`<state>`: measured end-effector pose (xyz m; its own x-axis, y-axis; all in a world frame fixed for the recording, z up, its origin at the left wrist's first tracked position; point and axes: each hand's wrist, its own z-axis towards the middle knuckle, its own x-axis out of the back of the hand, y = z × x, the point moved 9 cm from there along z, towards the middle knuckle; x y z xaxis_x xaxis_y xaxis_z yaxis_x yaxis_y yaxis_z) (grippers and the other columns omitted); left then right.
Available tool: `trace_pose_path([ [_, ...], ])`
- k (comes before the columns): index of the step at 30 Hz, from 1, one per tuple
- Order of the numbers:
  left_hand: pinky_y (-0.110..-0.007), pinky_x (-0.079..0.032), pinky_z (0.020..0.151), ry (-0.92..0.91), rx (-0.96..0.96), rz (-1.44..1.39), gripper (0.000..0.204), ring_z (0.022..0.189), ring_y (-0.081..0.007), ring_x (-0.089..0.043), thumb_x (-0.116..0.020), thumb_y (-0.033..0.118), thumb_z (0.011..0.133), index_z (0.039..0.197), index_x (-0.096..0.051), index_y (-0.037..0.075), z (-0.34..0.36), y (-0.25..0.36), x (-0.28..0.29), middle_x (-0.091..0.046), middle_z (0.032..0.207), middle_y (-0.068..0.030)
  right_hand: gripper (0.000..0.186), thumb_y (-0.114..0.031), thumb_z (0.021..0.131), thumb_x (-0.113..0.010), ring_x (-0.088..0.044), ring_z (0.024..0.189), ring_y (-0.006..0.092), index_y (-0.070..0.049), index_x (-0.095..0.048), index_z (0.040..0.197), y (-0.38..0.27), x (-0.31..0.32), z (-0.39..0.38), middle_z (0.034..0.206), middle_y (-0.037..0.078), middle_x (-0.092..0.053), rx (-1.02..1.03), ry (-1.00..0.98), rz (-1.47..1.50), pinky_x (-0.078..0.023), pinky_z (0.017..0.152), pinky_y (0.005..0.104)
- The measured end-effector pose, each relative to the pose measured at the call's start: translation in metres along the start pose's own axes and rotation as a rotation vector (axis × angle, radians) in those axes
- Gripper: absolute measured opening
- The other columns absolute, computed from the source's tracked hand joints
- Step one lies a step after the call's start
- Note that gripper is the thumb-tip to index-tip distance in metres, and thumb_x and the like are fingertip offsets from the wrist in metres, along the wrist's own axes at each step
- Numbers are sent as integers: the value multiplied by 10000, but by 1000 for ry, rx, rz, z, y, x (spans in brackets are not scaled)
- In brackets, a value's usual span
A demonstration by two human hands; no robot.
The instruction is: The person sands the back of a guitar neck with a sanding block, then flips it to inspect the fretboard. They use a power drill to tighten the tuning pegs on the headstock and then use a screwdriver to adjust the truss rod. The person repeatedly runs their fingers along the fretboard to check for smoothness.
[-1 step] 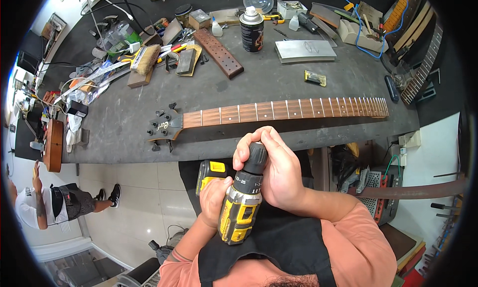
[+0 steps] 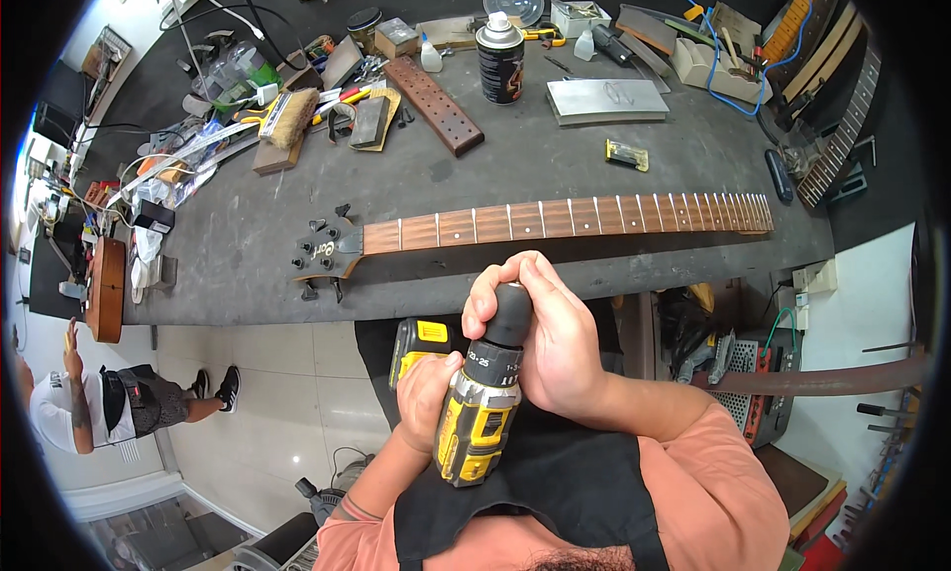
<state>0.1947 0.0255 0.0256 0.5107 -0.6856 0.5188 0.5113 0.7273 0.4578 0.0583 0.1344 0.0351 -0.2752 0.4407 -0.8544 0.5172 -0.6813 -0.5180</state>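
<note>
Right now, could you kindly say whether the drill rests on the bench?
No, the left hand grips the drill in front of the apron, and the right hand cups its chuck.

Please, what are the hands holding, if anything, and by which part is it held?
A yellow-and-black cordless drill: the left hand grips its handle, and the right hand is wrapped around the black chuck.

Drill (image 2: 479,424) plastic; chuck (image 2: 509,315) matt; fretboard (image 2: 557,220) wood.

Dark workbench (image 2: 238,214) bearing guitar neck (image 2: 555,220), spray can (image 2: 501,71).
</note>
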Motion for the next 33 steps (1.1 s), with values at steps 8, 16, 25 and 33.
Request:
trace_pose_path([
  [8,-477,-644,742,10,-36,-139,760,829,-381,-774,-905,52,923,1601,-563,21,-1,-2,-5,-797,1106,-231,125,-259,1247,-584,-685,867,190,-141,-574,1207,9,-3,3,920,56,-652,-69,-89,48,-582,898,389],
  [16,-451,-574,677,-104,331,-477,876,807,-333,-723,-932,26,888,1672,-545,73,-94,-65,-50,-728,1004,-148,133,-50,1115,-672,-653,620,166,-143,-579,1139,9,-24,15,652,-28,-576,-200,-261,159,-580,767,396],
  [25,-457,-631,764,-53,25,-103,724,901,-345,-780,-860,50,926,1620,-657,73,7,-11,6,-803,1160,-165,234,-171,1211,-605,-679,723,182,-74,-605,1424,23,1,28,814,11,-644,-216,-122,9,-603,818,389],
  [33,-351,-605,822,499,608,-319,571,940,-181,-710,-762,157,1057,1589,-636,-7,-44,-80,132,-747,1454,-202,542,-235,1011,-893,-636,1344,381,-44,-664,1464,-25,-56,70,1423,159,-649,627,-377,-1779,-481,1192,496],
])
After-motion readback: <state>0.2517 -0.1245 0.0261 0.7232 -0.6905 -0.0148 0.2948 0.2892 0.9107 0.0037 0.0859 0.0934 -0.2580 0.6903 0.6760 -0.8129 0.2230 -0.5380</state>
